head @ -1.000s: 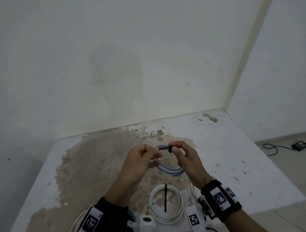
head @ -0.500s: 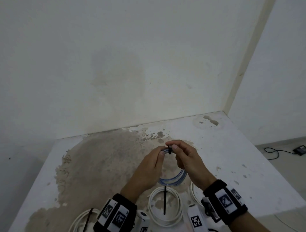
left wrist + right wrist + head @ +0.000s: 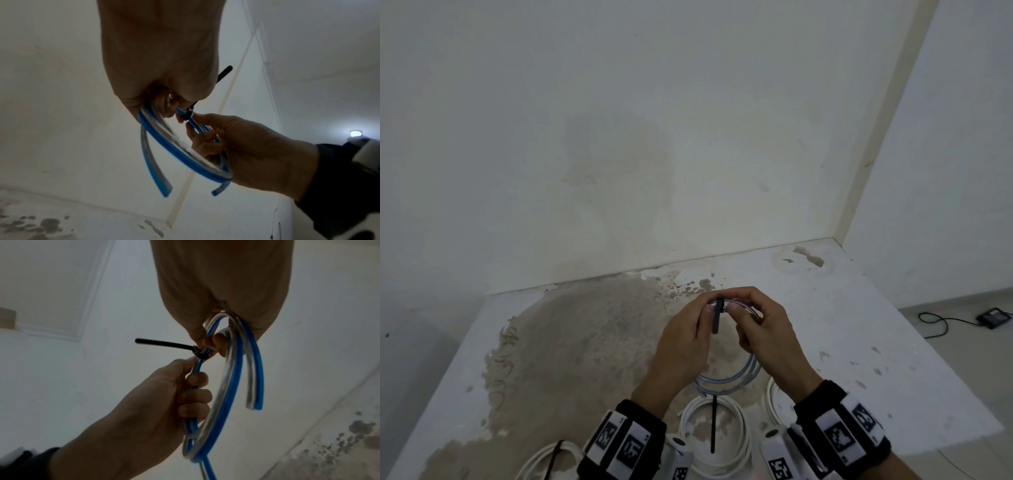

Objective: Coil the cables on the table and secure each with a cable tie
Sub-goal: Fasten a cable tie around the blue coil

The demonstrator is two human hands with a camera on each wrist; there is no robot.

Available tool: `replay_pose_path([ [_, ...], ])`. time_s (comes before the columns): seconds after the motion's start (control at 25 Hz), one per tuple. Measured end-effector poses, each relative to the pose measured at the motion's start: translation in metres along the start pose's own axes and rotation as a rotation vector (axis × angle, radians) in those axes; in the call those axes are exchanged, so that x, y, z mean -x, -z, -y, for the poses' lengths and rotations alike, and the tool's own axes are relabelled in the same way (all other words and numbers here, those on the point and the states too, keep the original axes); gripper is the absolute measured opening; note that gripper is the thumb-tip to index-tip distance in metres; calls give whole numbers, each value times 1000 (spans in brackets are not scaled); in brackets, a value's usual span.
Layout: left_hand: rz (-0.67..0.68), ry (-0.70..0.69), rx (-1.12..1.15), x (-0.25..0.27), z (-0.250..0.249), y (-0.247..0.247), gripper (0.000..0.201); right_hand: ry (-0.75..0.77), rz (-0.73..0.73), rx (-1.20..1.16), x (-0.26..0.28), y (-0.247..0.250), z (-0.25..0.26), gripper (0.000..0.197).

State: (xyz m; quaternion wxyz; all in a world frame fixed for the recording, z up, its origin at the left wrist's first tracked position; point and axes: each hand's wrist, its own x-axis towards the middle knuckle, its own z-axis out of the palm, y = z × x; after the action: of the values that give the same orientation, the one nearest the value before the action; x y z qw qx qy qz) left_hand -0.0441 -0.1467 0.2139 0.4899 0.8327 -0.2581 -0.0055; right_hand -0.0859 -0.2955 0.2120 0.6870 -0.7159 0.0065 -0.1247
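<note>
Both hands raised together above the table (image 3: pixel 859 325), fingertips almost meeting, each clamped on the same blue-and-clear cable coil (image 3: pixel 736 377). Left hand (image 3: pixel 681 346): fingers curled round the coil's left arc, thumb and forefinger up by the black cable tie (image 3: pixel 717 317). Right hand (image 3: pixel 760 329): fingers wrapped round the right arc, thumb tip just beside the tie. The tie sits wrapped round the bundled strands at the top of the coil; its free tail sticks out away from the coil, seen clearly from the right wrist (image 3: pixel 164 344). Coil hangs in the air below the hands; two cut ends dangle loose (image 3: pixel 166 191).

No containers in view.

On the table, just nearer the camera than the held coil: a white cable coil (image 3: pixel 714 442) lying flat, a black tie (image 3: pixel 713 425) standing across its middle. A second white coil (image 3: pixel 774 401), right of the first, is partly hidden by the right wrist. A third white coil (image 3: pixel 544 462), left of the first at the table's near edge, is crossed by a dark strip; cannot tell whether that one is fastened.

Table: white top, large brown worn patch left of the held coil, dark specks beyond it toward the wall. White stained walls meet in a corner behind the table. On the floor right of the table, a small black box (image 3: pixel 993 317) with a black lead.
</note>
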Motion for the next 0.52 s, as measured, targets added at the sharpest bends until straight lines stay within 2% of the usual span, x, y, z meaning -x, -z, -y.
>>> replay_pose_path([
  [0.12, -7, 30, 88, 1, -3, -2, 24, -19, -35, -53, 3, -5, -3, 19],
  [0.2, -60, 59, 124, 1, -2, -1, 19, -2, -66, -48, 7, -10, -8, 19],
  [0.36, -136, 99, 165, 2, 1, 1, 15, 62, -160, 157, 10, -10, -24, 18],
  [0.52, -109, 79, 189, 1, 3, 6, 15, 112, -89, 218, 1, 3, -7, 25],
])
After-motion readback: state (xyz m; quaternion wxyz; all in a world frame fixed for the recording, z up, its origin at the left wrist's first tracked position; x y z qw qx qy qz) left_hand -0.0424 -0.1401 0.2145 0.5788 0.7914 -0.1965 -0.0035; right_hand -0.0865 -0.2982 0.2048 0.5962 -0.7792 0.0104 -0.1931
